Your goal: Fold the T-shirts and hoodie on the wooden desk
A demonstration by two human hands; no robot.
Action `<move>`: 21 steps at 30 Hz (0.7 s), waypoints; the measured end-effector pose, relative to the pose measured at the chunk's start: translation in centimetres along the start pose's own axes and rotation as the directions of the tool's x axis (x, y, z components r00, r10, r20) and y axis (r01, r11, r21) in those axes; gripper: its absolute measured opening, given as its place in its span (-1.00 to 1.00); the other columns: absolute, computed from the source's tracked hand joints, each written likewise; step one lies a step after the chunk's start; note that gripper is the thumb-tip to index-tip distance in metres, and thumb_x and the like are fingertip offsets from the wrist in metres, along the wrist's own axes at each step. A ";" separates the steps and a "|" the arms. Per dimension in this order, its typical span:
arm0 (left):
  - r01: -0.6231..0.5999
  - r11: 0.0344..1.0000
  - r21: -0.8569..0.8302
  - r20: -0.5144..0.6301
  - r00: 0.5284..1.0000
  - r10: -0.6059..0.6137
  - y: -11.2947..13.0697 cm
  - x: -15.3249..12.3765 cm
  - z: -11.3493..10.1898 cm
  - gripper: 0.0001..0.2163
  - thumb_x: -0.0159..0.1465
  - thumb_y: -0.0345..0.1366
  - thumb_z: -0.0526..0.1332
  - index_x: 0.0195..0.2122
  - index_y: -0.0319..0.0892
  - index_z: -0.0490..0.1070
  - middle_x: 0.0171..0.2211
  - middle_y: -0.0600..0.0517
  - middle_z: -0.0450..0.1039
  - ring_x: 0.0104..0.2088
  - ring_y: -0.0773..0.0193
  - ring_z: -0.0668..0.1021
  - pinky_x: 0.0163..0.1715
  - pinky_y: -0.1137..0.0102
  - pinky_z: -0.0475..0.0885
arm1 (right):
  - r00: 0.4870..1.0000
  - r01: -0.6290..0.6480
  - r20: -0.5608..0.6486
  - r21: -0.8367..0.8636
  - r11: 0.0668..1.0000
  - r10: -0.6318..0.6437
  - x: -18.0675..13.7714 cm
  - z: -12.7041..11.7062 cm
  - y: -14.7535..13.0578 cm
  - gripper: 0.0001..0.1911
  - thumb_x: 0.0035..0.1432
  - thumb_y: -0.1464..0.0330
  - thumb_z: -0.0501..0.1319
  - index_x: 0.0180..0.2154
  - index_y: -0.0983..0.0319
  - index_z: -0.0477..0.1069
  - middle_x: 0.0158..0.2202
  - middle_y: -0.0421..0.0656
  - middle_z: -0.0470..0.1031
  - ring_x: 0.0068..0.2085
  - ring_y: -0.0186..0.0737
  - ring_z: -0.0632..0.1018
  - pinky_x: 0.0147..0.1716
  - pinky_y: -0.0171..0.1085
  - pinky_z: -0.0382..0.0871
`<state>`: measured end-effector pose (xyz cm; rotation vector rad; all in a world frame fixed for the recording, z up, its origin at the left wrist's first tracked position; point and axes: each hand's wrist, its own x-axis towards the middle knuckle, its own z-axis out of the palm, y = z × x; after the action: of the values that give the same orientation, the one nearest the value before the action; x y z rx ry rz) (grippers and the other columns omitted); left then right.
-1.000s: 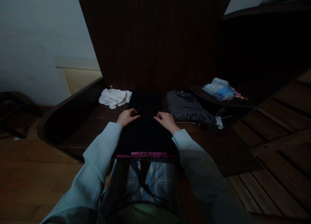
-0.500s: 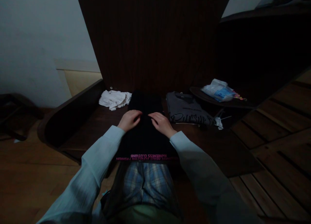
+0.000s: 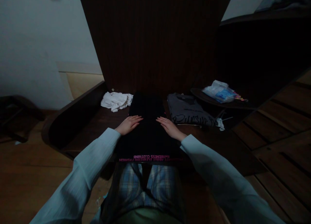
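A black garment with pink lettering along its near edge (image 3: 148,143) lies spread flat on a dark wooden surface (image 3: 94,126) in front of me. My left hand (image 3: 129,124) rests flat on its left side, fingers stretched out. On the right side of the cloth lies my right hand (image 3: 170,126), also flat with fingers extended. Both palms face down, and neither hand grips anything. To the right is a folded grey shirt (image 3: 189,110) with black script lettering. A crumpled white cloth (image 3: 116,101) sits behind my left hand.
A small dark shelf (image 3: 201,96) at the right carries a clear and blue plastic bag (image 3: 220,91). A raised wooden side panel (image 3: 73,110) bounds the surface on the left. A tall dark panel (image 3: 155,39) stands behind. Slatted wood (image 3: 279,133) is at far right.
My hands have moved apart and slightly nearer to me over the black garment. Their curled fingers have straightened and now lie flat.
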<state>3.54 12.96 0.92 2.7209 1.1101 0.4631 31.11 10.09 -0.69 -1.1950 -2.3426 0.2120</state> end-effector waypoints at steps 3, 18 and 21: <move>0.074 0.996 0.055 0.015 0.997 -0.075 0.5 -1.6 -0.4 -0.59 0.29 -0.20 -0.08 0.17 -0.07 0.09 0.21 -0.05 0.08 0.21 0.15 0.10 0.13 0.09 0.03 | 0.999 0.018 -0.028 0.040 0.999 -0.017 -2.2 -0.8 0.5 -0.59 0.17 0.49 -0.05 0.04 0.16 0.28 0.12 -0.11 0.27 0.18 -0.25 0.21 0.13 -0.04 0.14; 0.013 0.999 -0.032 0.108 0.994 -0.009 6.5 -14.2 -1.6 -0.18 -0.01 -0.07 0.28 0.23 0.04 -0.12 0.23 -0.07 -0.01 0.20 0.02 0.13 0.11 0.11 0.13 | 0.973 0.076 0.223 -0.092 0.993 -0.054 -13.2 -5.7 -4.1 -0.30 0.04 0.30 0.15 0.21 0.12 -0.03 0.25 -0.08 -0.01 0.24 -0.09 0.05 0.16 -0.02 0.05; 0.045 0.999 0.002 0.076 0.996 -0.045 6.6 -14.0 -0.9 -0.37 0.13 -0.26 0.17 0.22 0.04 -0.04 0.21 -0.03 0.06 0.19 0.11 0.16 0.13 0.12 0.12 | 0.979 0.051 0.203 -0.175 0.983 -0.015 -13.7 -4.8 -4.6 -0.23 0.00 0.25 0.20 0.21 0.14 -0.06 0.26 -0.05 -0.04 0.25 -0.06 0.02 0.16 0.02 0.03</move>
<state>-1.96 -1.56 0.47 2.6833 1.1499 0.3503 36.90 -3.91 0.12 -1.2697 -2.6027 0.1160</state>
